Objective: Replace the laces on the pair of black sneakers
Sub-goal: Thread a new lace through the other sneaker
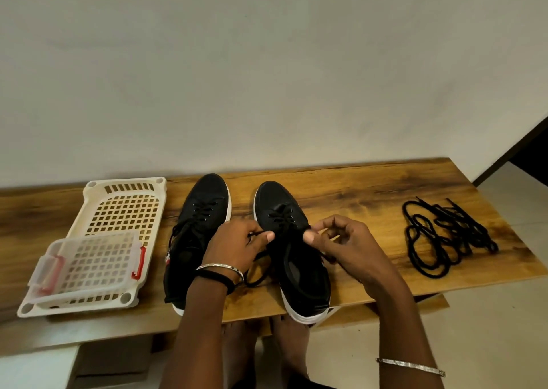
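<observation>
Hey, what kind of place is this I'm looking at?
Likely a room at home: a low wooden table against a plain wall, a plastic basket beside the black sneakers, bare feet on a pale floor.

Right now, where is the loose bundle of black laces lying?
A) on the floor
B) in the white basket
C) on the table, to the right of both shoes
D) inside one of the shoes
C: the loose laces lie tangled on the wooden table, to the right of the right sneaker and apart from it.
</observation>
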Action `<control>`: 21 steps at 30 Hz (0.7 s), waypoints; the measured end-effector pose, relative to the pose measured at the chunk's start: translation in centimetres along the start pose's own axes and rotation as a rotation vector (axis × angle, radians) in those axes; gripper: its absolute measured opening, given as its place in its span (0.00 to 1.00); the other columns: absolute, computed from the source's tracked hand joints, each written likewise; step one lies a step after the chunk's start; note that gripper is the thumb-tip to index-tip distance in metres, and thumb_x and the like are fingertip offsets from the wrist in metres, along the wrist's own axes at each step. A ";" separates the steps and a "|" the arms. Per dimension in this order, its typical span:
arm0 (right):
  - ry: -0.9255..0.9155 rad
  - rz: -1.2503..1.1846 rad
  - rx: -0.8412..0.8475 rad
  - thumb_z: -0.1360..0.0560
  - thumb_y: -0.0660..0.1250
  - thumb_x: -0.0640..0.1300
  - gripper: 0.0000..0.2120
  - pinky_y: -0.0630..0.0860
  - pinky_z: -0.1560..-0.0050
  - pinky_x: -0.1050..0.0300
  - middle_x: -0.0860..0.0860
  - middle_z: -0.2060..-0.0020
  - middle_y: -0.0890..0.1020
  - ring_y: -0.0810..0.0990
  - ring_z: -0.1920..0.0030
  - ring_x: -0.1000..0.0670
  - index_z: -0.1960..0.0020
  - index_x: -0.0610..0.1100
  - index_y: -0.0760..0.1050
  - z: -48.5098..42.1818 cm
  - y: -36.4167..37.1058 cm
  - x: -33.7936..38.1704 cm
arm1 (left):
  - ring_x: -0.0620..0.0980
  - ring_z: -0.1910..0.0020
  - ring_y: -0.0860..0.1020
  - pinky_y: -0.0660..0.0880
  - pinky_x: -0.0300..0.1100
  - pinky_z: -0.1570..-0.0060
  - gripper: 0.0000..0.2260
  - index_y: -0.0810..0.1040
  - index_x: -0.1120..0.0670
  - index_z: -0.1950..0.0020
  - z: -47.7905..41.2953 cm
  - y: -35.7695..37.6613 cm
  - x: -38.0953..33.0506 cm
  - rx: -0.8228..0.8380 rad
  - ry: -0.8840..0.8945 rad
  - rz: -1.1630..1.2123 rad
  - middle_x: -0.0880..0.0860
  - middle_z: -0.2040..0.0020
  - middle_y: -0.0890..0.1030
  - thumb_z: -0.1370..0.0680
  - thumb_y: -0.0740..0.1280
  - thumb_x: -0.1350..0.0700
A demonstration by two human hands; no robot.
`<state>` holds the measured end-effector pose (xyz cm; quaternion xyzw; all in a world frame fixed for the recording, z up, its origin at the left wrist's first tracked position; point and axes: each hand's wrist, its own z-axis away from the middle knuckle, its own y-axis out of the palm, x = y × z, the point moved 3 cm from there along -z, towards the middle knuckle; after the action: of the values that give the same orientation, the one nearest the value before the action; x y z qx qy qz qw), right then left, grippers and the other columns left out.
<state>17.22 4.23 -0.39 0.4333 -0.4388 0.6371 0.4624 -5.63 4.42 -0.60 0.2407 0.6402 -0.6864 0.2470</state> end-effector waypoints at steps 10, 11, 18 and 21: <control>-0.066 -0.039 -0.051 0.24 0.71 0.53 0.14 0.70 0.65 0.59 0.49 0.66 0.79 0.73 0.66 0.54 0.58 0.42 0.82 0.5 0.0 1.0 | 0.45 0.56 0.79 0.76 0.46 0.53 0.18 0.81 0.50 0.67 0.1 -1.0 -1.2 -0.248 -0.070 0.538 0.52 0.58 0.82 0.24 0.67 0.40; -0.063 -0.073 -0.073 0.24 0.70 0.54 0.15 0.70 0.66 0.59 0.50 0.64 0.81 0.74 0.66 0.55 0.58 0.43 0.82 0.3 0.5 1.2 | 0.46 0.56 0.81 0.76 0.47 0.53 0.19 0.80 0.51 0.67 0.0 -0.8 -1.5 -0.233 -0.125 0.693 0.54 0.58 0.84 0.23 0.66 0.40; 0.065 -0.539 -0.087 0.18 0.64 0.52 0.15 0.61 0.77 0.64 0.41 0.52 0.86 0.76 0.72 0.52 0.55 0.40 0.73 -1.0 3.1 1.9 | 0.51 0.61 0.81 0.75 0.46 0.53 0.19 0.69 0.53 0.64 -0.5 1.5 -3.0 -0.087 -0.308 1.446 0.52 0.67 0.76 0.17 0.58 0.45; 0.158 -0.662 -0.124 0.18 0.63 0.51 0.15 0.63 0.78 0.64 0.43 0.63 0.81 0.71 0.73 0.53 0.59 0.42 0.71 -1.2 3.3 1.3 | 0.45 0.73 0.67 0.66 0.42 0.64 0.19 0.66 0.53 0.65 -0.9 2.5 -2.2 -0.188 -0.328 1.260 0.48 0.73 0.66 0.17 0.59 0.47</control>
<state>13.58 5.05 0.01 0.4724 -0.2750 0.4563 0.7021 -2.32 5.25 -1.11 0.4390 0.3881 -0.3796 0.7159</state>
